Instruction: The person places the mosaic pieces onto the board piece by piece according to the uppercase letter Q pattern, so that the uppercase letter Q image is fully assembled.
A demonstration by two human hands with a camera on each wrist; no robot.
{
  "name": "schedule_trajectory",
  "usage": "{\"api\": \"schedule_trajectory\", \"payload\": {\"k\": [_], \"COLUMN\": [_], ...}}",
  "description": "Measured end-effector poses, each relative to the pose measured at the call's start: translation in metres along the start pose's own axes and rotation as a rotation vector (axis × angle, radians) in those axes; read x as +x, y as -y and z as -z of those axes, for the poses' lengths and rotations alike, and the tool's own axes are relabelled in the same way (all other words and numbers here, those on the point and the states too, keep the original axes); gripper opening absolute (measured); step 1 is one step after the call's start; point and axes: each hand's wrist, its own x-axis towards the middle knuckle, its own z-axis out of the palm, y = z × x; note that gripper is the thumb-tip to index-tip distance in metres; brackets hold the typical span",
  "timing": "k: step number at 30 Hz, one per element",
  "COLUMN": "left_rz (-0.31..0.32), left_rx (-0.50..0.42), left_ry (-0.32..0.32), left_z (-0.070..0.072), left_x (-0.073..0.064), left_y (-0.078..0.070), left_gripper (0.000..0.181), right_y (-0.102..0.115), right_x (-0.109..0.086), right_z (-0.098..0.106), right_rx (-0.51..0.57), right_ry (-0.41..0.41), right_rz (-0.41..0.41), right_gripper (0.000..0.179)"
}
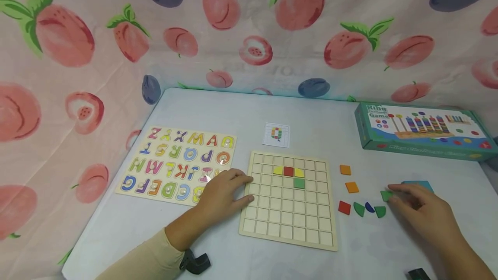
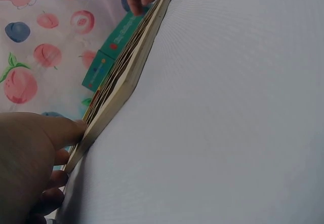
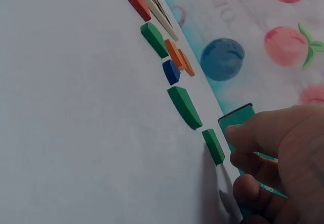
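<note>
My left hand (image 1: pixel 223 193) rests at the left edge of the wooden grid board (image 1: pixel 287 218), fingertips and thumb touching its border. On the board sit two yellow pieces, a red square (image 1: pixel 288 171) and a green square (image 1: pixel 299 183). My right hand (image 1: pixel 428 211) reaches over the table with thumb and index finger bent near a small green piece (image 1: pixel 386 195). In the right wrist view a narrow gap separates the fingers from this green piece (image 3: pixel 213 147). Beside it lie two green quarter-round pieces, a blue piece (image 1: pixel 369 207), a red square (image 1: pixel 344 208) and two orange squares.
A pattern card (image 1: pixel 276 135) lies behind the board. The alphabet puzzle board (image 1: pixel 175 165) is at left, partly under the left hand. A green Ring Challenge Game box (image 1: pixel 424 131) stands at back right. Something flat and blue (image 1: pixel 422 184) shows behind the right hand.
</note>
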Motion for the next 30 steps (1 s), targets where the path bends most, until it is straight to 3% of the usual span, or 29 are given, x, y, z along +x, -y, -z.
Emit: {"api": "schedule_trajectory", "payload": {"k": [8,30], "left_rz": [0.004,0.003], "left_rx": [0.005,0.018], "left_ry": [-0.005,0.006], "left_z": [-0.0001,-0.0006], "left_x": [-0.0006,-0.0003], "left_y": [0.0007,0.0006], "left_gripper": [0.048,0.048], "right_y": [-0.0036,0.0020], "right_x": [0.0023,0.0041], "right_z": [-0.0019,-0.0023], "right_rx": [-0.047,-0.046], "right_ry": [0.037,0.026], "right_rz": [0.010,0.012], "right_gripper": [0.049,0.041]}}
